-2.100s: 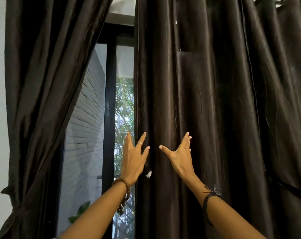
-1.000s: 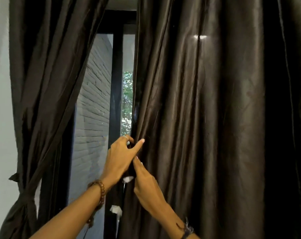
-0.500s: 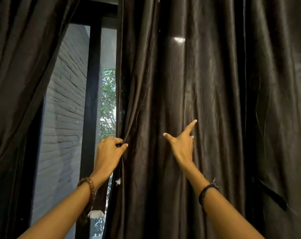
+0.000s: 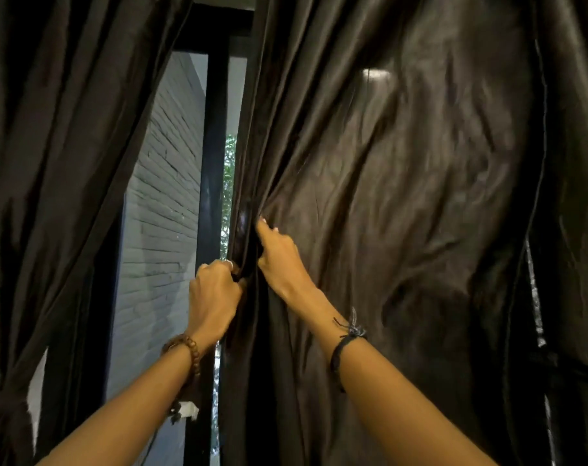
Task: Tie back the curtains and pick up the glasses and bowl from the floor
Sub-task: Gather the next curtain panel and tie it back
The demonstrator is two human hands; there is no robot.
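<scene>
Two hands, right hand point(image 4: 279, 260) now back gathering right curtain point(image 4: 403, 213) edge

The right curtain point(image 4: 403, 196) is a dark brown cloth with a satin-like sheen, creased and wrinkled, with a bright glare patch high on its folds. The left curtain point(image 4: 60, 146) looks like the same dark cloth, duller in shadow, hanging in smooth folds. The window frame point(image 4: 213, 146) is black and fairly glossy. Beyond it the brick wall point(image 4: 164, 196) is rough, painted a matt grey. The beaded bracelet point(image 4: 186, 348) looks like brown wood; the cord bracelet point(image 4: 344, 344) is dark woven thread with frayed ends.
</scene>
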